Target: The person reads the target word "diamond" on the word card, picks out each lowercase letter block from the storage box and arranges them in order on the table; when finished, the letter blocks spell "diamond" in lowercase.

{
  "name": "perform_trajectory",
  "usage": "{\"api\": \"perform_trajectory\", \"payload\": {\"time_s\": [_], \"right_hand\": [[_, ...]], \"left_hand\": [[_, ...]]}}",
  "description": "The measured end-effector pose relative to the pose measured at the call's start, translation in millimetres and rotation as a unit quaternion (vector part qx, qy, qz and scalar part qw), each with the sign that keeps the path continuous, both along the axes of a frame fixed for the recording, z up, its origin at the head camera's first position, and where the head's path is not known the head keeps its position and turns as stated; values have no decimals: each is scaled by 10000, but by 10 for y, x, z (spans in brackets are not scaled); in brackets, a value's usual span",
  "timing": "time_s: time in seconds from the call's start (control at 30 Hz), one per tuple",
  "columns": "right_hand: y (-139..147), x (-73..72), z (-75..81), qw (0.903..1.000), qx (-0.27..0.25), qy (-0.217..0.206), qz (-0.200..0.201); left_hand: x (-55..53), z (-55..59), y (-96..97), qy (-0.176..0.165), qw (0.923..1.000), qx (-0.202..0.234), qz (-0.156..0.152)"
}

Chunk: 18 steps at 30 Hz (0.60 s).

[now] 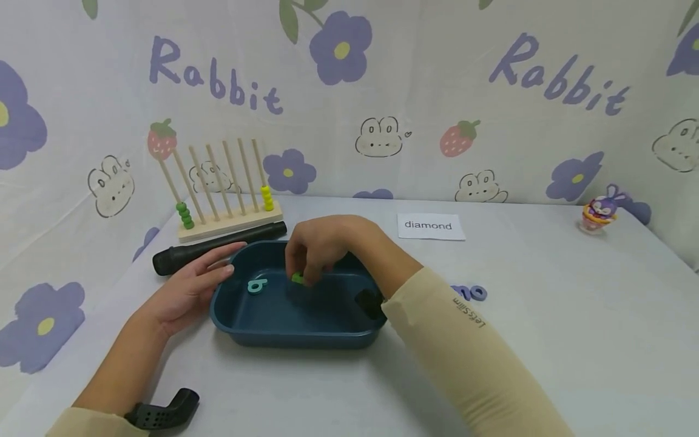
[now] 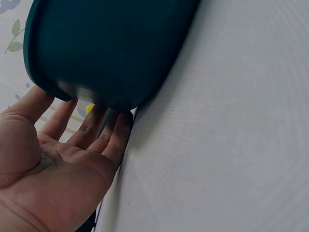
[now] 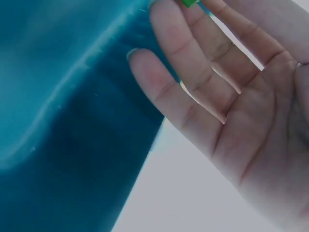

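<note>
A dark blue plastic basin (image 1: 297, 338) stands on the table, its near wall facing me. My left hand (image 1: 191, 292) touches the basin's left end; in the left wrist view its outstretched fingers (image 2: 89, 126) lie against the outer wall. My right hand (image 1: 322, 249) reaches down inside and pinches a small green piece (image 1: 297, 278) between thumb and fingers. Most of that piece is covered by the fingers, and only a green edge (image 3: 189, 2) shows in the right wrist view. A teal plastic letter (image 1: 256, 286) lies on the basin floor toward the left.
A black microphone (image 1: 218, 246) lies behind the basin, before a wooden bead rack (image 1: 232, 223). A card reading "diamond" (image 1: 431, 226) lies farther back. Purple letters (image 1: 477, 293) peek out beside my right sleeve. At the far right stands a purple rabbit figurine (image 1: 599, 209).
</note>
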State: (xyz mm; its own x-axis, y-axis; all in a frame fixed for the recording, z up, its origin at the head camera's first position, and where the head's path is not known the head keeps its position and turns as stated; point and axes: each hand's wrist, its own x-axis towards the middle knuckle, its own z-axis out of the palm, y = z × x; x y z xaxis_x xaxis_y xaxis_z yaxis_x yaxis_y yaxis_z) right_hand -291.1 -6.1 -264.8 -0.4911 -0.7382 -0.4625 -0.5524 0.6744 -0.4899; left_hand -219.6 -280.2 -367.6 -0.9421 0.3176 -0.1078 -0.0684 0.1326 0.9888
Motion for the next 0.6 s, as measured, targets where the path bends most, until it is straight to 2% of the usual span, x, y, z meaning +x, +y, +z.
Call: {"api": "perform_trajectory", "payload": {"time_s": [0.13, 0.37, 0.6], "right_hand": [[60, 43, 77, 9997, -249, -54, -33], [218, 122, 201, 9954, -863, -395, 108], [446, 114, 256, 9921, -1082, -590, 236]], "left_hand": [[6, -9, -5, 13, 10000, 13, -17], [17, -8, -8, -8, 10000, -12, 5], [10, -1, -2, 56, 10000, 16, 19]]}}
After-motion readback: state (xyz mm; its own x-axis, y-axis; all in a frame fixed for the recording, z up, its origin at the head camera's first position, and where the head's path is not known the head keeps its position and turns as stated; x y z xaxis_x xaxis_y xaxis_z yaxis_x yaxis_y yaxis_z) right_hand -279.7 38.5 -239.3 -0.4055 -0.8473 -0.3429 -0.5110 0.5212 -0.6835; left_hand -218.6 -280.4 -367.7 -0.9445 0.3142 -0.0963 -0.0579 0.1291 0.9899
